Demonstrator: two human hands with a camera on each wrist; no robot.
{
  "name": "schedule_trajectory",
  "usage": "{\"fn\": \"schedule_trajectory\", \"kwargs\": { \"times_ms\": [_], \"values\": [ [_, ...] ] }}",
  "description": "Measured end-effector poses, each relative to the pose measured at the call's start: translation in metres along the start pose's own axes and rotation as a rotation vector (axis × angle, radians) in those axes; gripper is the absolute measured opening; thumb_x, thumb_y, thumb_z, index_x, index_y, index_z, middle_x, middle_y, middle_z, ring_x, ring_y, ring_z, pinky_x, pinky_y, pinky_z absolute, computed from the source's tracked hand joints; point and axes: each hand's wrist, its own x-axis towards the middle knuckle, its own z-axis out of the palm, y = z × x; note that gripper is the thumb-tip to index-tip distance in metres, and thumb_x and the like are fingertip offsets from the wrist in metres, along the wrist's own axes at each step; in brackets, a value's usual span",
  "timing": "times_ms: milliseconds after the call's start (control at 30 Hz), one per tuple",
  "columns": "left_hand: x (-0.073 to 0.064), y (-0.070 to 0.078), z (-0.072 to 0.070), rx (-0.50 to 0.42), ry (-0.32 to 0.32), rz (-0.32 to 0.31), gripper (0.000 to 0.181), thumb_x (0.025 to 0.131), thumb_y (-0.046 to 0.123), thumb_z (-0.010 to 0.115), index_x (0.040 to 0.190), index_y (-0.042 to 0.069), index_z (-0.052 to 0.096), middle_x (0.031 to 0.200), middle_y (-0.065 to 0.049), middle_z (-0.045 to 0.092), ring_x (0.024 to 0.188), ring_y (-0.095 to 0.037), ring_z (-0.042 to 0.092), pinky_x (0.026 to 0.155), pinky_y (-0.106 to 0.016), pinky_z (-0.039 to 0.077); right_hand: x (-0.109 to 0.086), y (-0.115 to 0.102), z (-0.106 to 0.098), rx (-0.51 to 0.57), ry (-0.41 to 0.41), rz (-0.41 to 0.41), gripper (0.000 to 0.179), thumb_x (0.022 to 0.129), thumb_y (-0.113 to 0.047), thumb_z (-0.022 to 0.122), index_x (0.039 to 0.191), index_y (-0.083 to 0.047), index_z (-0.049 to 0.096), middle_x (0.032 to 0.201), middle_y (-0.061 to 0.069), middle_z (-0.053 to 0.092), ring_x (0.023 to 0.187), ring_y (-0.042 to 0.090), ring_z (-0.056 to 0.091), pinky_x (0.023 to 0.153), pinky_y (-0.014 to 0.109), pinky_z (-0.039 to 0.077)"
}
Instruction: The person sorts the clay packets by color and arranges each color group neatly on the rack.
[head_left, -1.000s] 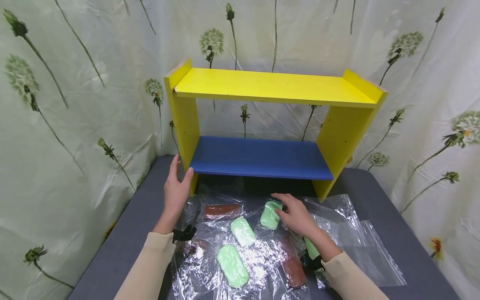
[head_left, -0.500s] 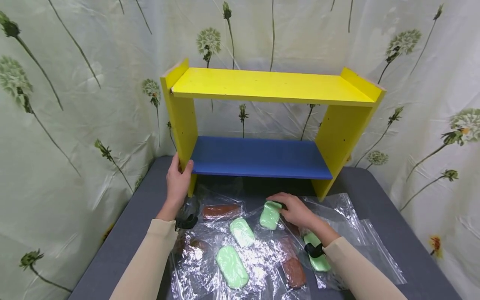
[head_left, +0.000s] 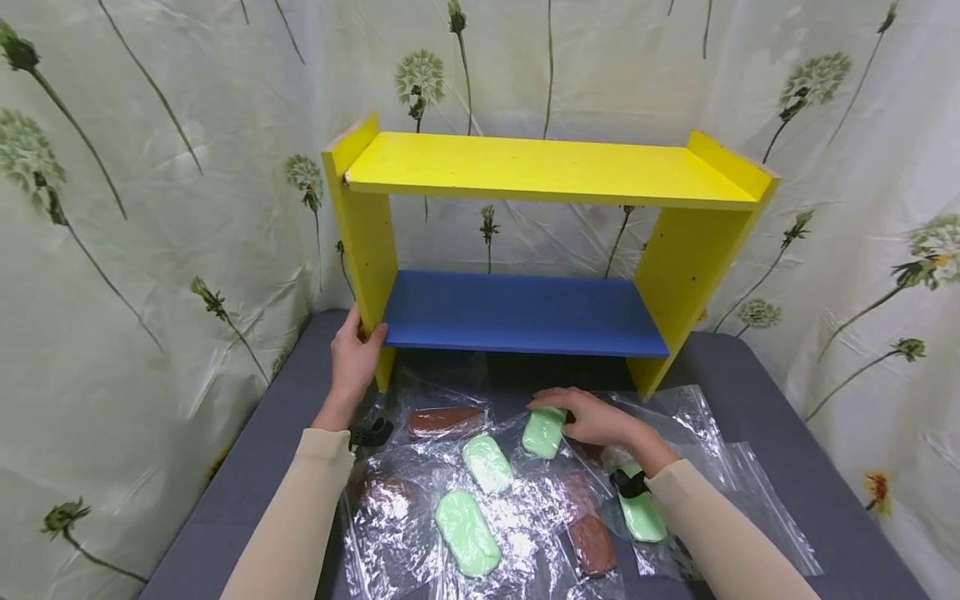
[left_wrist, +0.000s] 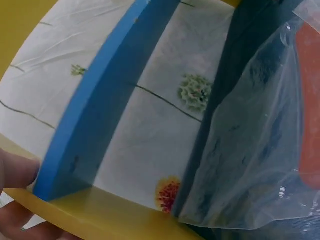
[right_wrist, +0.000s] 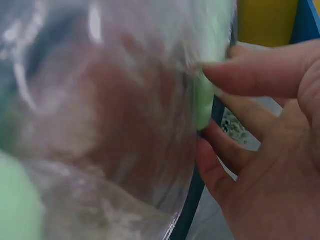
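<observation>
My left hand [head_left: 352,358] grips the left side panel [head_left: 366,242] of a yellow shelf unit, near the end of its blue board [head_left: 525,310]. In the left wrist view the thumb [left_wrist: 19,171] lies inside the yellow panel [left_wrist: 125,215], with the fingers on its outer side. My right hand [head_left: 596,418] pinches the far end of a light green block [head_left: 543,435] in clear plastic. Close up in the right wrist view, the thumb [right_wrist: 255,77] and fingers meet around the block's edge [right_wrist: 204,102]; part of the block is hidden by glossy film.
More wrapped green blocks lie nearby, one in the middle [head_left: 487,463], one at the front [head_left: 467,533], one under the right wrist [head_left: 642,512]. Brown blocks [head_left: 445,422] lie among them. Flat zip bags [head_left: 757,508] spread rightward on the dark table [head_left: 217,517]. A floral curtain [head_left: 172,208] hangs behind.
My left hand has closed from beside the shelf panel onto it. My right fingers have come together on the far end of the green block, which has barely moved.
</observation>
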Motion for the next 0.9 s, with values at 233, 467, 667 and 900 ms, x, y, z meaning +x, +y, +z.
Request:
{"fn": "schedule_trajectory", "kwargs": {
  "times_ms": [233,467,667,900],
  "values": [
    [0.0,-0.008,0.003,-0.036,-0.026,-0.01,0.041,0.101,0.016,0.064,0.141,0.018,0.054,0.122,-0.017,0.061,0.104,-0.034,0.06,0.086,-0.052,0.049,-0.005,0.008,-0.004,0.041,-0.026,-0.013,0.063,0.09,0.009,0.062,0.148,-0.011,0.051,0.152,0.012,0.044,0.141,0.035,0.039,0.105,0.059,0.039],
    [-0.002,-0.012,0.001,-0.055,-0.036,-0.01,0.044,0.101,0.017,0.064,0.143,0.02,0.053,0.122,-0.017,0.061,0.105,-0.033,0.06,0.087,-0.052,0.049,-0.006,0.013,-0.007,0.107,-0.062,0.037,0.063,0.091,0.002,0.071,0.148,-0.017,0.052,0.148,0.007,0.045,0.132,0.031,0.045,0.092,0.05,0.048],
    [-0.002,-0.014,0.0,-0.031,-0.05,0.009,0.042,0.101,0.018,0.063,0.142,0.019,0.053,0.121,-0.016,0.06,0.105,-0.033,0.061,0.088,-0.053,0.051,-0.007,0.015,-0.012,0.069,-0.118,0.04,0.064,0.089,-0.011,0.078,0.148,-0.018,0.053,0.137,0.007,0.045,0.115,0.025,0.048,0.092,0.047,0.046],
    [-0.001,-0.015,-0.002,-0.02,-0.052,0.016,0.043,0.102,0.02,0.063,0.143,0.019,0.052,0.121,-0.016,0.06,0.105,-0.034,0.061,0.09,-0.055,0.051,-0.003,0.015,-0.017,0.022,-0.141,0.092,0.064,0.081,-0.022,0.087,0.138,-0.021,0.058,0.118,0.002,0.046,0.096,0.022,0.048,0.084,0.041,0.045]
  ]
}}
